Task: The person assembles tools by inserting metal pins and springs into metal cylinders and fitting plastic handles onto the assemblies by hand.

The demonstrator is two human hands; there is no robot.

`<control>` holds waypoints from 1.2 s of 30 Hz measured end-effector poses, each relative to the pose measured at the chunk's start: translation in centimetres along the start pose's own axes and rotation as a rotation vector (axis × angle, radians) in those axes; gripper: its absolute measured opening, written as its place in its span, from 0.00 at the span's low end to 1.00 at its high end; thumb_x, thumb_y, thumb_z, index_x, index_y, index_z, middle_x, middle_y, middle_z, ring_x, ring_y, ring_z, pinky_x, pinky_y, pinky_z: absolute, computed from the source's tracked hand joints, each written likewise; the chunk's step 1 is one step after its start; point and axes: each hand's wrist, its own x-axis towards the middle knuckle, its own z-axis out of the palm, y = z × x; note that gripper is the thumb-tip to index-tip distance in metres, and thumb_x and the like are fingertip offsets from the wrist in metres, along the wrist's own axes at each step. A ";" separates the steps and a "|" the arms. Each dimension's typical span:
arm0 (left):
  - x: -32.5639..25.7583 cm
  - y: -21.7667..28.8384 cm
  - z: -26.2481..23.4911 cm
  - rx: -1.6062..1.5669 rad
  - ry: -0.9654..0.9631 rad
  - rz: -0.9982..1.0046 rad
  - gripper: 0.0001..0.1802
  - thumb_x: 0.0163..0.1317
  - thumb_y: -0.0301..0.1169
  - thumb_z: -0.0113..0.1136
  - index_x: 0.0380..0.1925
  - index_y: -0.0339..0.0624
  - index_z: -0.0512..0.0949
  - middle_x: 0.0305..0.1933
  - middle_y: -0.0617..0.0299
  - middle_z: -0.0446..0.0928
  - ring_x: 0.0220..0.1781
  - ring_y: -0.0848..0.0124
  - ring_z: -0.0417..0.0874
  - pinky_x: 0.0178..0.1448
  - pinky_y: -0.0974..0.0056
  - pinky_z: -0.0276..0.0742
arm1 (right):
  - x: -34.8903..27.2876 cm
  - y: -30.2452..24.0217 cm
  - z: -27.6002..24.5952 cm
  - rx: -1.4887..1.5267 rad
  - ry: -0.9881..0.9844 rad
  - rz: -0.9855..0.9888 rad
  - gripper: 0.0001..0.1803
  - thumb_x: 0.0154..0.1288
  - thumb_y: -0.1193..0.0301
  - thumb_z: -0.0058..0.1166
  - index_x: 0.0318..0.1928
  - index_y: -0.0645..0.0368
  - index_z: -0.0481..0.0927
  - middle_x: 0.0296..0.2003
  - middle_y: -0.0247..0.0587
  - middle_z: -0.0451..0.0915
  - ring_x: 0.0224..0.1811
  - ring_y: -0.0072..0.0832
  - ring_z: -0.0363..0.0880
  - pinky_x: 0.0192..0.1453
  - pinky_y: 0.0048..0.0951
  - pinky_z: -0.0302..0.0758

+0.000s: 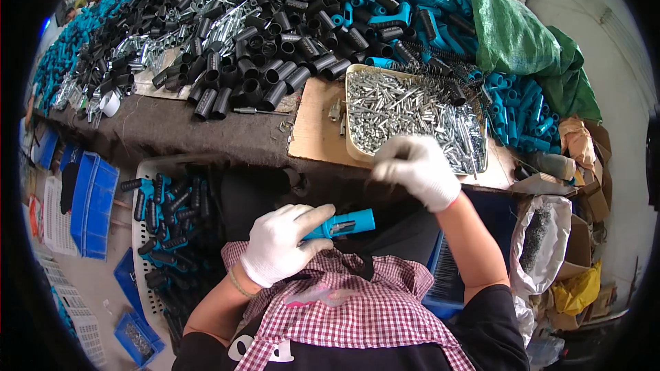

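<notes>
Over my lap, my white-gloved left hand [282, 242] is wrapped round a teal plastic cylindrical housing [356, 222]. A slot in its side shows a dark and metallic piece, and its free end points right. My gloved right hand [421, 170] hovers in front of the near right part of a cream tray [352, 139] filled with small metal pins. Its fingers and thumb are drawn together in a pinch; whatever lies between them is too small or blurred to make out. Longer metal rods [470, 139] and loose springs [440, 77] lie at the tray's right and back.
A heap of black tubes [275, 72] covers much of the bench, with teal parts [447, 34] behind the tray. Left of my legs stands a white basket [144, 240] of teal-and-black handles. Blue bins [93, 203] stand further left. A blue container [440, 295] sits by my right arm.
</notes>
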 end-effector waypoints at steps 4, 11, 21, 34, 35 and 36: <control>1.1 1.5 -0.6 0.157 -0.071 0.050 0.38 0.44 0.34 0.78 0.58 0.37 0.77 0.32 0.54 0.81 0.33 0.55 0.82 0.38 0.56 0.79 | -1.7 1.6 4.5 0.260 -0.254 0.040 0.04 0.59 0.77 0.67 0.31 0.64 0.85 0.28 0.33 0.84 0.31 0.17 0.79 0.36 0.24 0.76; 0.7 1.2 0.3 0.195 -0.136 0.058 0.44 0.44 0.32 0.76 0.65 0.36 0.71 0.28 0.57 0.78 0.31 0.57 0.80 0.38 0.55 0.77 | -3.5 2.9 6.6 0.101 -0.213 0.032 0.05 0.60 0.73 0.66 0.33 0.62 0.84 0.31 0.40 0.85 0.32 0.25 0.83 0.38 0.30 0.79; 0.7 0.4 1.4 0.278 -0.218 0.073 0.46 0.46 0.35 0.75 0.69 0.41 0.69 0.32 0.62 0.80 0.34 0.64 0.81 0.39 0.61 0.78 | -5.8 5.7 6.9 -0.207 -0.102 -0.211 0.14 0.60 0.68 0.66 0.46 0.57 0.86 0.44 0.42 0.85 0.48 0.40 0.85 0.51 0.36 0.82; 0.2 1.8 1.6 0.012 -0.273 -0.213 0.37 0.51 0.34 0.75 0.62 0.38 0.73 0.44 0.46 0.84 0.45 0.48 0.87 0.46 0.53 0.83 | -6.0 5.8 6.7 -0.649 -0.071 -0.632 0.26 0.44 0.68 0.71 0.48 0.57 0.82 0.41 0.42 0.82 0.42 0.41 0.82 0.47 0.39 0.79; 0.3 2.0 1.6 -0.025 -0.281 -0.262 0.35 0.52 0.34 0.75 0.60 0.38 0.74 0.46 0.44 0.84 0.47 0.46 0.87 0.48 0.53 0.84 | -5.8 6.0 6.5 -0.702 -0.044 -0.771 0.26 0.44 0.67 0.71 0.47 0.57 0.82 0.40 0.40 0.82 0.41 0.41 0.82 0.47 0.38 0.79; 0.2 1.9 1.8 -0.026 -0.281 -0.252 0.35 0.52 0.34 0.75 0.60 0.38 0.74 0.46 0.44 0.84 0.47 0.46 0.87 0.48 0.53 0.84 | -5.5 5.8 6.3 -0.650 -0.024 -0.775 0.20 0.49 0.67 0.70 0.44 0.56 0.83 0.38 0.38 0.82 0.41 0.40 0.82 0.47 0.38 0.78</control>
